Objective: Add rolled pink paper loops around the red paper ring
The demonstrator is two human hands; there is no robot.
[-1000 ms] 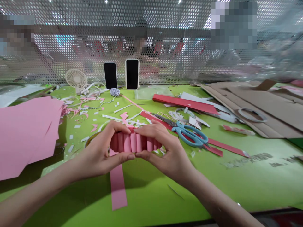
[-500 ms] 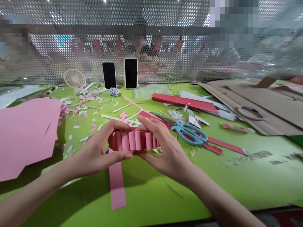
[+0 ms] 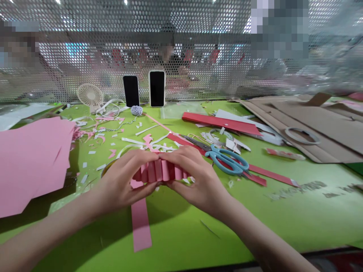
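The left hand [image 3: 121,177] and right hand [image 3: 195,177] both grasp a pleated pink paper strip [image 3: 159,170], pinching its folds between them, with fingers curled over the top and thumbs underneath. The strip sits just above the green table [image 3: 181,226], directly between the palms, and its flat pink end [image 3: 140,224] runs out from under the left hand toward the person.

Just beyond the left hand, a roll of tape [image 3: 109,169] lies partly hidden behind the wrist, and a stack of pink paper sheets [image 3: 31,162] lies farther left. Ahead of the hands are white and pink paper scraps [image 3: 93,134]. Past the right hand, blue-handled scissors [image 3: 227,160] rest on a long red paper strip [image 3: 255,175], with another red strip [image 3: 221,122] farther ahead. Flattened cardboard [image 3: 320,128] with a ring of tape [image 3: 302,135] on it lies far to the right.

Well ahead of the hands stand two upright phones [image 3: 131,90] [image 3: 157,88], with a ball of twine [image 3: 136,110] and a small fan [image 3: 90,94] nearby. A perforated metal screen [image 3: 198,68] rises behind them, blocking a clear view beyond.
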